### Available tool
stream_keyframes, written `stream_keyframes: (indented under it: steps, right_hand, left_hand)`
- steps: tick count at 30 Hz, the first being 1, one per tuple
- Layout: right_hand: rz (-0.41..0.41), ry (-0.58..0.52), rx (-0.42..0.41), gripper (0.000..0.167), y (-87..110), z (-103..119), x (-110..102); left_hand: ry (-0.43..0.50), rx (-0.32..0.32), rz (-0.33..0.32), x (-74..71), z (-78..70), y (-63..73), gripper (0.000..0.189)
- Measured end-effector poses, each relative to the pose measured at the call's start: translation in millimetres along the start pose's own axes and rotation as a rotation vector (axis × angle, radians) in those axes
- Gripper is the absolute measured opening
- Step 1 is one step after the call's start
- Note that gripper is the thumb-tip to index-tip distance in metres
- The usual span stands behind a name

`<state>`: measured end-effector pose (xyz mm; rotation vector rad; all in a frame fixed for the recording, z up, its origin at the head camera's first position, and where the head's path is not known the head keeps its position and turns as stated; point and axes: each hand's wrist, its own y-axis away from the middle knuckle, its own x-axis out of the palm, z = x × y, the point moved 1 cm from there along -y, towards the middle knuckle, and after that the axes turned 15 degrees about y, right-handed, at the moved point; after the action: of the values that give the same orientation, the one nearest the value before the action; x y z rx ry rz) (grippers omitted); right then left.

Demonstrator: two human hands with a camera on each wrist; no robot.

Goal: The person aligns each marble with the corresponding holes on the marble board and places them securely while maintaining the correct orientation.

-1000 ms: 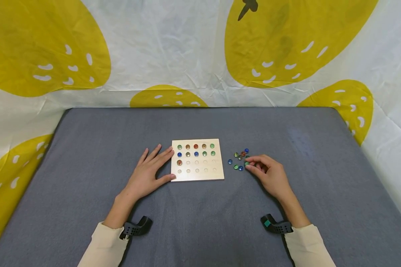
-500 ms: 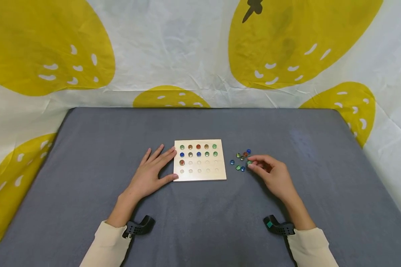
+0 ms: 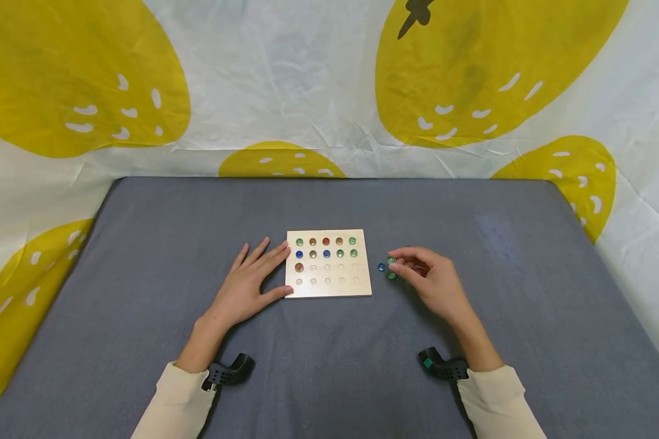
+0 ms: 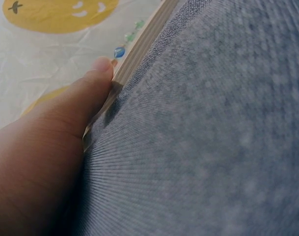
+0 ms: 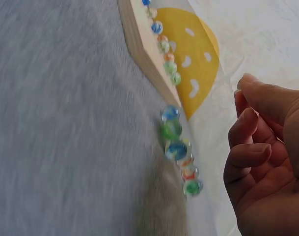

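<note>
A light wooden board (image 3: 327,289) with rows of round hollows lies on the table. Coloured glass marbles fill its two back rows, and an orange-brown marble (image 3: 299,267) sits at the left of the third row. My left hand (image 3: 247,286) rests spread along the board's left edge, thumb (image 4: 97,81) and fingertips touching it. To the right of the board, my right hand (image 3: 436,280) is raised over the loose marbles, thumb and forefinger pinching a green marble (image 3: 391,260). In the right wrist view the fingertips meet and the held marble is hidden.
Loose marbles lie right of the board, among them a blue marble (image 3: 381,267) and a green marble (image 5: 172,130); the right hand covers several in the head view. Grey cloth (image 3: 329,353) covers the table. A patterned curtain (image 3: 285,73) hangs behind.
My right hand has lifted and moved left toward the board with the green marble, now covering part of the loose group. The left hand stays on the board; the head view shifted slightly earlier.
</note>
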<state>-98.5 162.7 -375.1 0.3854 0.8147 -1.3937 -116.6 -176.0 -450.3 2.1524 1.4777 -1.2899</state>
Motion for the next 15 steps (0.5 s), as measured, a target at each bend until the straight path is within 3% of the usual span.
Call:
stream_keyframes:
  steps: [9,15]
  right_hand:
    - [0.011,-0.067,-0.029,0.020,-10.5,-16,25]
    - [0.026,-0.075,-0.028,0.020,-13.7,-12,34]
  left_hand:
    - [0.004,-0.001,0.004,-0.3,-0.5,0.1,0.076]
    - [0.000,0.000,0.001,-0.9,-1.0,0.4,0.076]
